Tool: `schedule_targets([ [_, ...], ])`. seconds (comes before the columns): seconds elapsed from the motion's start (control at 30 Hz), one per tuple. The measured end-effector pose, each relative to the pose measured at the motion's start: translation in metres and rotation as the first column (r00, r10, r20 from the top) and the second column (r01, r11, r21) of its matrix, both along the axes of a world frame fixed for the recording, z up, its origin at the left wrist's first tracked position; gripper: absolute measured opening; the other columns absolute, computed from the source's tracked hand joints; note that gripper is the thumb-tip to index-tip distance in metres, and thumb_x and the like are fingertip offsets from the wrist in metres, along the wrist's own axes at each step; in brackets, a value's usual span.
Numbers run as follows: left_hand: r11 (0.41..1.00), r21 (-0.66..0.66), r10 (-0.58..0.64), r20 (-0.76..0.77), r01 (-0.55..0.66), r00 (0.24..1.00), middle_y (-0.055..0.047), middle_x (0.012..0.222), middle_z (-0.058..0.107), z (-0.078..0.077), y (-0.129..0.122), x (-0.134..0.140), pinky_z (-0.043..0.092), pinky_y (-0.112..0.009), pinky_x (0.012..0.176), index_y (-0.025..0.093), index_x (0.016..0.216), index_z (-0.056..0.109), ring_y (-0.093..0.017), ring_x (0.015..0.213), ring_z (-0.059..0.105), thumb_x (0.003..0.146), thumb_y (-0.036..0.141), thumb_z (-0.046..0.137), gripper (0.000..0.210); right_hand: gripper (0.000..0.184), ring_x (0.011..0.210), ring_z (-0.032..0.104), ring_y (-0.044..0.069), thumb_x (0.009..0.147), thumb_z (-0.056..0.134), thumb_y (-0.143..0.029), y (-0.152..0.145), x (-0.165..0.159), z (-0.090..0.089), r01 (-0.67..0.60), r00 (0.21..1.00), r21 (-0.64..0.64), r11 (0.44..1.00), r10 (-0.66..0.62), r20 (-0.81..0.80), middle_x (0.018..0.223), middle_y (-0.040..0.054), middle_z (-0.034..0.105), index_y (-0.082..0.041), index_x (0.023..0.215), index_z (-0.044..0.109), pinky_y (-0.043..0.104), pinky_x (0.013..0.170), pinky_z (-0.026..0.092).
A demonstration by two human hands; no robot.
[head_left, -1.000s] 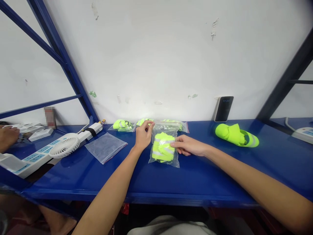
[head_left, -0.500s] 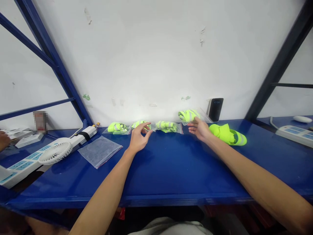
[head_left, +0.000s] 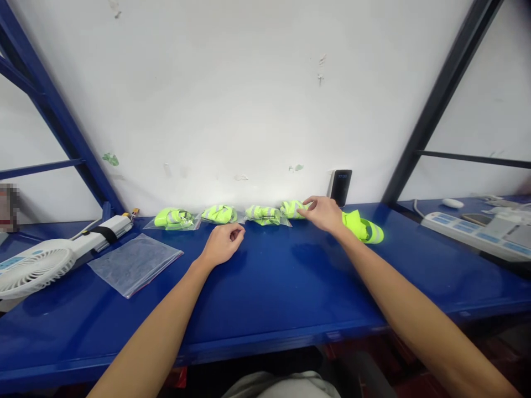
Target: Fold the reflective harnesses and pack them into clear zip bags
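Note:
Several clear bags of folded neon-yellow reflective bands lie in a row against the wall. My right hand (head_left: 324, 213) rests its fingertips on the rightmost bag (head_left: 292, 208) of the row. Just right of it an unbagged neon-yellow band (head_left: 363, 228) lies on the blue shelf (head_left: 269, 293). My left hand (head_left: 222, 245) rests loosely curled on the shelf, holding nothing, just in front of the second bag (head_left: 219, 214) and near the third bag (head_left: 264, 214). The leftmost bag (head_left: 173, 219) lies further left.
An empty clear zip bag (head_left: 133, 263) lies at the left. Beyond it are a white desk fan (head_left: 29, 270) and a white strip with a black band (head_left: 103, 230). A dark phone (head_left: 341, 187) leans on the wall. A white power strip (head_left: 468, 234) lies at the right.
My right hand carried the filled bag from the shelf's middle to the right end of the row by the wall and set it down. My left hand let go and curled up.

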State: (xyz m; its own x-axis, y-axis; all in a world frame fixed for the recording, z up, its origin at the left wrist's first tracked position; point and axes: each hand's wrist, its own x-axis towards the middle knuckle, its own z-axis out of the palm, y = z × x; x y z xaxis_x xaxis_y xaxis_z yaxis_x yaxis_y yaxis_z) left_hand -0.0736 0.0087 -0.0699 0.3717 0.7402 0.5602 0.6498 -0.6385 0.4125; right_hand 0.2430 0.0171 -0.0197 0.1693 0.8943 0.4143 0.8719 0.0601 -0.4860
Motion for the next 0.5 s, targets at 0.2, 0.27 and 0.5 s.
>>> schedule_targets([
  [0.2, 0.999, -0.035, -0.010, -0.014, 0.010, 1.000, 0.000, 0.064, 0.065, -0.003, 0.001, 0.001, 0.039, -0.024, 0.059, 0.020, 0.084, 0.070, -0.015, 0.057, 0.057, 0.085, 0.028, 0.051, 0.021, 0.055, 0.123, 0.048, 0.047, 0.088, 0.045, -0.053, -0.004, 0.039, 0.010, 0.377, 0.911, -0.036, 0.926, -0.363, 0.195, 0.126, 0.0239, 0.062, -0.014, 0.118, 0.068, 0.062, 0.092, 0.038],
  [0.27, 0.999, -0.044, -0.006, -0.026, 0.005, 1.000, 0.000, 0.063, 0.064, -0.004, 0.002, 0.002, 0.039, -0.024, 0.059, 0.019, 0.084, 0.070, -0.015, 0.057, 0.057, 0.086, 0.027, 0.050, 0.021, 0.060, 0.115, 0.055, 0.047, 0.087, 0.047, -0.056, -0.002, 0.044, 0.007, 0.374, 0.920, -0.273, 0.886, -0.317, 0.232, 0.121, 0.0284, 0.062, -0.009, 0.120, 0.066, 0.062, 0.086, 0.043],
  [0.5, 0.994, -0.100, -0.049, -0.055, 0.043, 0.997, 0.000, 0.061, 0.061, -0.005, -0.002, 0.011, 0.037, -0.024, 0.058, 0.019, 0.082, 0.069, -0.014, 0.055, 0.054, 0.087, 0.030, 0.051, 0.022, 0.043, 0.099, 0.067, 0.038, 0.087, 0.054, -0.053, -0.026, -0.039, -0.008, 0.060, 0.941, -0.320, 0.946, 0.054, 0.335, 0.103, 0.0226, 0.071, -0.015, 0.094, 0.072, 0.048, 0.083, 0.048],
])
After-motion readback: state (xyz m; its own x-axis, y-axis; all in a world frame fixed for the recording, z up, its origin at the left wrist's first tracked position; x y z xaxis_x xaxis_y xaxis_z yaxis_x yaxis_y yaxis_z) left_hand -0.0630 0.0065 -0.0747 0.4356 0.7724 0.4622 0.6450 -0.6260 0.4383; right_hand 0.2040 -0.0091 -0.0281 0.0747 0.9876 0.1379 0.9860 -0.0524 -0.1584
